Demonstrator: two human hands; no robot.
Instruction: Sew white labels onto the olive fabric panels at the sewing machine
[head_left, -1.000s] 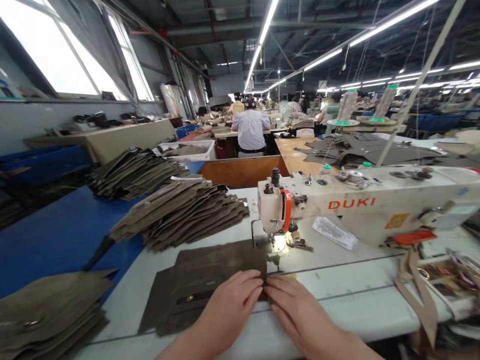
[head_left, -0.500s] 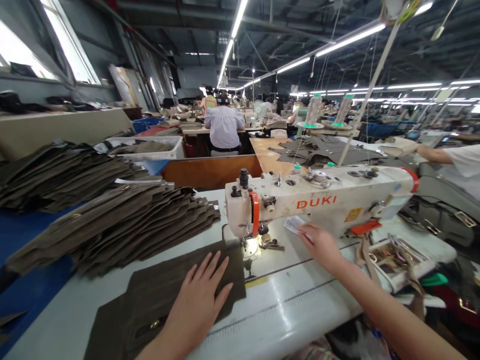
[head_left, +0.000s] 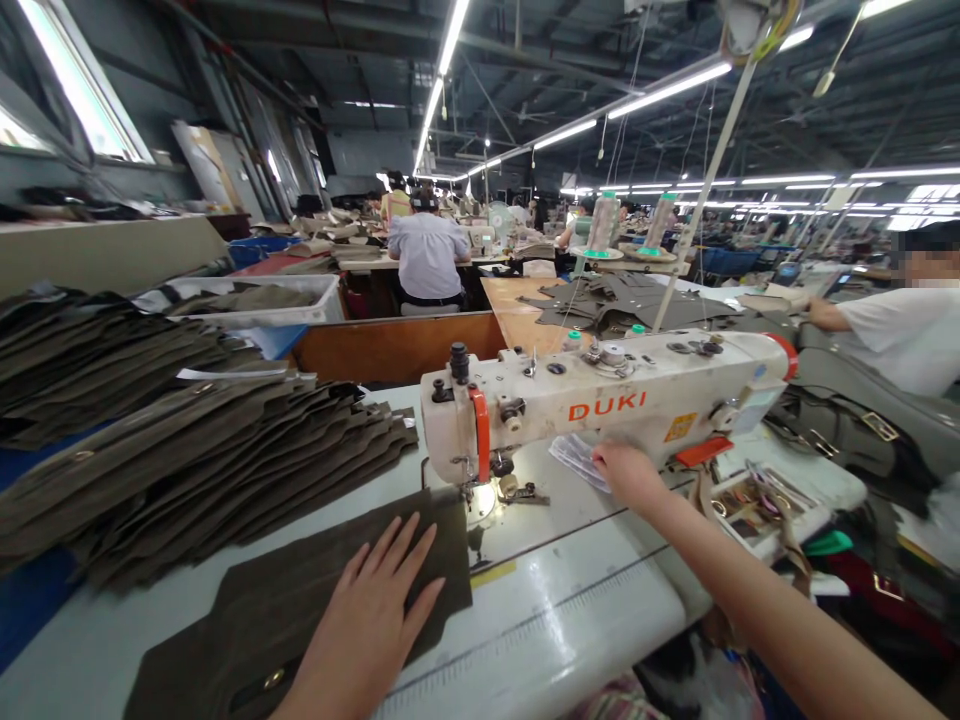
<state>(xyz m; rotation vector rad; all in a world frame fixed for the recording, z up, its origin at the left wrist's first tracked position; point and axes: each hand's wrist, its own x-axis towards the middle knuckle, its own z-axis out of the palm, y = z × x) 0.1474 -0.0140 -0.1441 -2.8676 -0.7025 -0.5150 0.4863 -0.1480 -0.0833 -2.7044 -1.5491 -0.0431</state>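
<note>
My left hand (head_left: pixel 379 600) lies flat with fingers spread on a dark olive fabric panel (head_left: pixel 262 590), which has a brass-coloured fitting (head_left: pixel 273 680) near its front edge. The panel's right end lies beside the needle area of a white sewing machine (head_left: pixel 555 410) marked DUKI. Under the machine's arm, my right hand (head_left: pixel 634 480) is closed on the right end of some thin white slips (head_left: pixel 576 460) with faint print, perhaps labels. Its fingertips are partly hidden. A metal attachment (head_left: pixel 521 490) sits on the bed between the needle and the slips.
Layered olive panels (head_left: pixel 247 460) are piled on the left. A tray of small tools and fittings (head_left: pixel 757 505) stands to the right, near grey bag pieces (head_left: pixel 862 400). Thread cones (head_left: pixel 602 225) rise behind the machine. A co-worker (head_left: pixel 900 325) is at the right; another person (head_left: pixel 427 250) sits ahead.
The view has shifted, so the scene sits further left. My right hand's fingers are more curled, and the white slips look more spread out. My left hand stays flat on the panel.
</note>
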